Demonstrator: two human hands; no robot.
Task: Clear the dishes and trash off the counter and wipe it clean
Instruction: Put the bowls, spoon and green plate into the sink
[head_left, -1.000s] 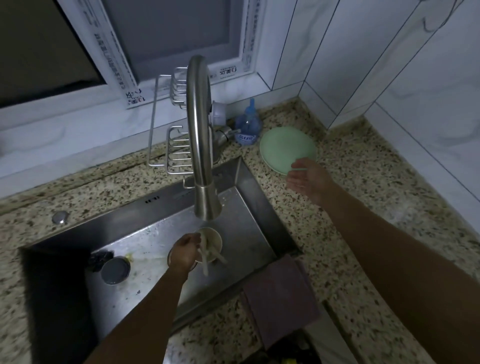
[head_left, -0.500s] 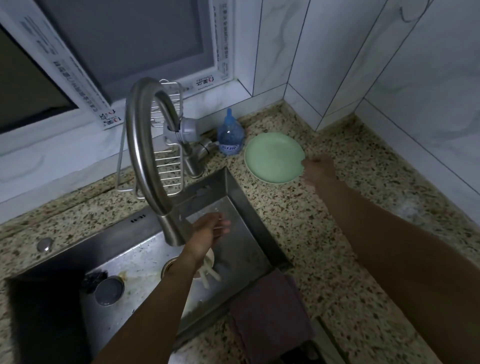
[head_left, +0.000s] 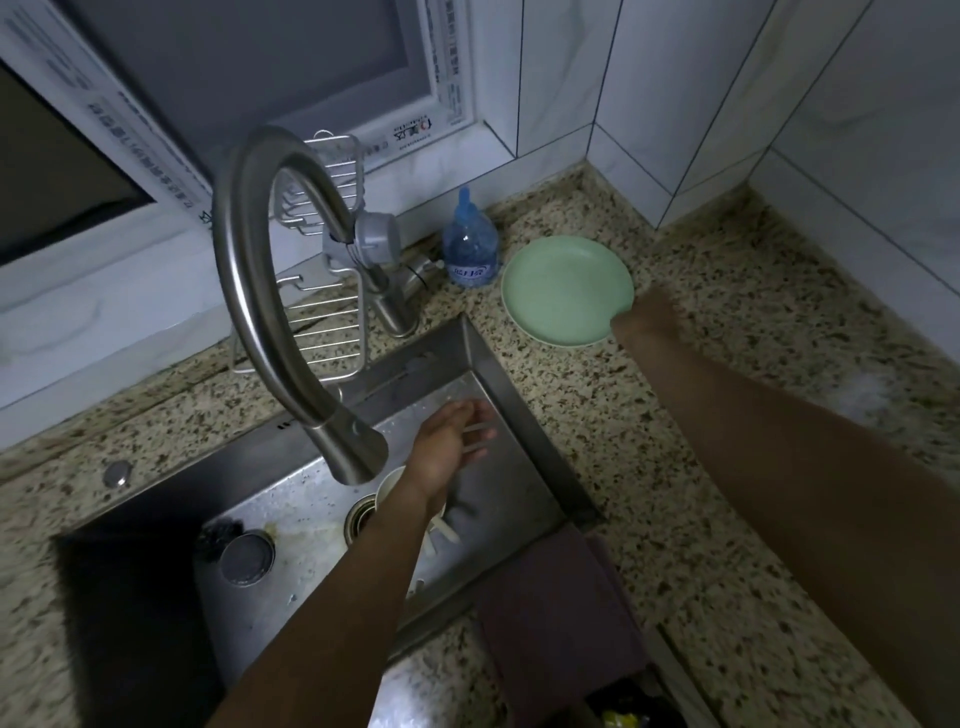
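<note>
A pale green plate (head_left: 561, 286) lies on the speckled counter (head_left: 675, 467) near the back corner. My right hand (head_left: 647, 317) is at its front right rim and seems to grip the edge; its fingers are blurred and partly hidden. My left hand (head_left: 454, 441) hovers over the steel sink (head_left: 519, 415) with fingers spread, holding nothing. Below that wrist, a white bowl (head_left: 389, 486) with pale chopsticks (head_left: 441, 532) sits on the sink floor, partly hidden by my forearm.
A tall curved faucet (head_left: 244, 291) arches over the sink in front of a wire rack (head_left: 324, 312). A blue bottle (head_left: 470, 249) stands left of the plate. A dark cloth (head_left: 556, 613) drapes over the sink's front edge. A round stopper (head_left: 247, 558) lies in the sink. Tiled walls close the corner.
My left hand let go of the chopsticks in the bowl and rose with fingers opening. My right hand slid from above the plate to its right rim.
</note>
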